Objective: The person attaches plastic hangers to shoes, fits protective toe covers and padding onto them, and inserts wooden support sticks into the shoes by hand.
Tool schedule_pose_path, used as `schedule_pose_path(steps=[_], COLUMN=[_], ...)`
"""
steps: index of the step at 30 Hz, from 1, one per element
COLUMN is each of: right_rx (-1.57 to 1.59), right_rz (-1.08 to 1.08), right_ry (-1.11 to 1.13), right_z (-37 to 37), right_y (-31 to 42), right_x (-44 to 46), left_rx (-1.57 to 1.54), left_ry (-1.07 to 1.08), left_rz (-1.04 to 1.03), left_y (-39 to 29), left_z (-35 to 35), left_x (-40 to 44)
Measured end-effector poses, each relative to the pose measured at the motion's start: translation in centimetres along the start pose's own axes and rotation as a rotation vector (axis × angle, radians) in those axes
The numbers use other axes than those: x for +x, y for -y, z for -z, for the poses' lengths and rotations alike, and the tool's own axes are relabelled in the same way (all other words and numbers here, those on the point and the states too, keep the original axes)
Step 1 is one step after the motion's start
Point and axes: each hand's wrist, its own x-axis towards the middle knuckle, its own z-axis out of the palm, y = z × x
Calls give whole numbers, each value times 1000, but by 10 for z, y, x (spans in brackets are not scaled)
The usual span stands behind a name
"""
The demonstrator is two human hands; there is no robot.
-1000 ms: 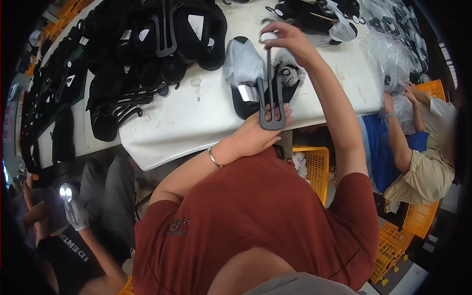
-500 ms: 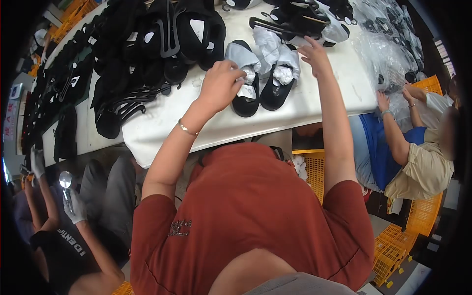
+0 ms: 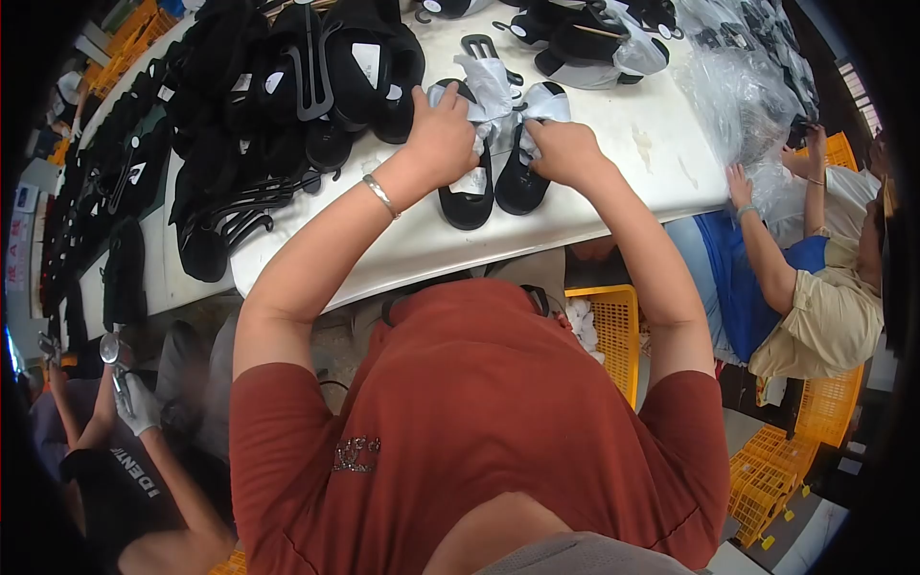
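Two black shoes lie side by side on the white table, heels toward me: the left shoe (image 3: 468, 209) with a white label inside, and the right shoe (image 3: 522, 190). My left hand (image 3: 444, 142) rests over the front of the left shoe, its fingers spread on the pale wrapping. At the right shoe, my right hand (image 3: 567, 151) has its fingertips bent against the wrapped strap; what they pinch, if anything, is hidden. Whitish tissue (image 3: 489, 88) bridges the two shoes. Just beyond them lies a dark plastic hanger (image 3: 478, 46).
Black shoes with hangers (image 3: 311, 91) are heaped at the left of the table (image 3: 316, 259). More wrapped shoes (image 3: 585, 48) lie at the back right, beside clear plastic bags (image 3: 738, 96). Co-workers are at both sides; a yellow crate (image 3: 618, 335) stands below the edge.
The hanger has gone from my hands to the table beyond the shoes. My right hand has come down from the back right to the right shoe. My left hand has moved slightly forward.
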Motion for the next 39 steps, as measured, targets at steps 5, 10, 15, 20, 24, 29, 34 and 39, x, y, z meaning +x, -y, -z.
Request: schedule_pose_path(steps=[5,10,15,20,24,29,34,39], right_rx=[-35,816,2404,1865,1785,2051,878,342], right_rz=[67,-88,27,164,76,-257,-441,-692], right_ry=[82,13,-198,-36,-347,-542,-748,-202], right_z=[-2,-23,27,47,35,0,-64,-192], right_y=[-7,-49,-53,18,42,47,-19,-53], right_x=[17,32,2,-49,-81,-124,-204,-333], left_rx=[-337,-1706,-1756,-1009,-958,-1285,-1276,-1351], left_ry=[-80,74,-205,-647,-673,-484,-363,-377], left_rz=[8,294,293,146,31,-125,-206,-96], left_y=[18,59,43,-35,-88,-115,-114,-101], left_z=[-3,34,42,38,37,25,24,19], left_x=[-10,-6,-18,-30,-56,-71,-76,-76])
